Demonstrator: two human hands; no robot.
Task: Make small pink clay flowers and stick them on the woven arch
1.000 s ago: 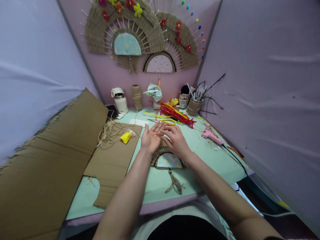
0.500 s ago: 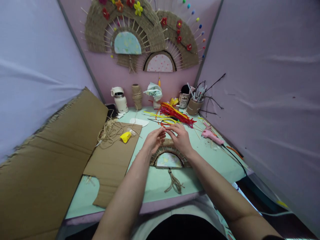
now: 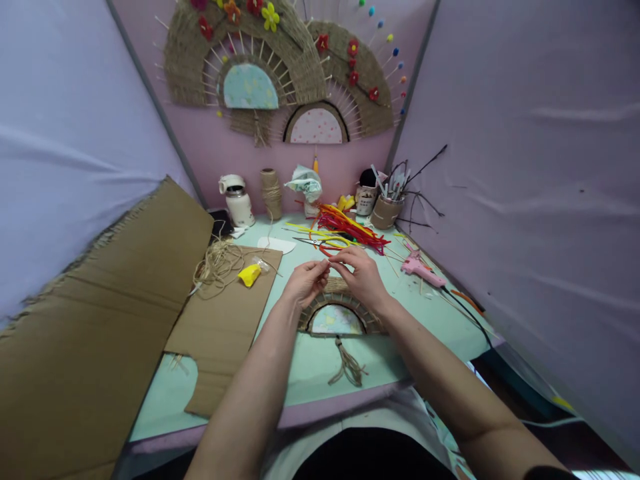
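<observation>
On my feed I have both hands raised over the top edge of the small woven fan [image 3: 336, 321], which I'm using as my landmark. The left hand [image 3: 306, 283] has thumb and forefinger pressed together, its other fingers curled in; the right hand [image 3: 363, 277] has its thumb and forefinger brought together too, tip to tip with the left. Whatever sits between them (too small for me to make out from here) is above the fan's upper edge, not on it.

For work this fine, I'd steady the piece with the left pinch, make only small moves with the right, and use light pressure so nothing springs away.

Beyond the fan lie scissors [image 3: 315, 241] and a heap of fuzzy stems [image 3: 354, 225]. Right of it is a pink glue gun [image 3: 421, 270]; left, a cardboard sheet [image 3: 233, 323]. The fan's tassel [image 3: 349, 367] spreads from its near edge.
</observation>
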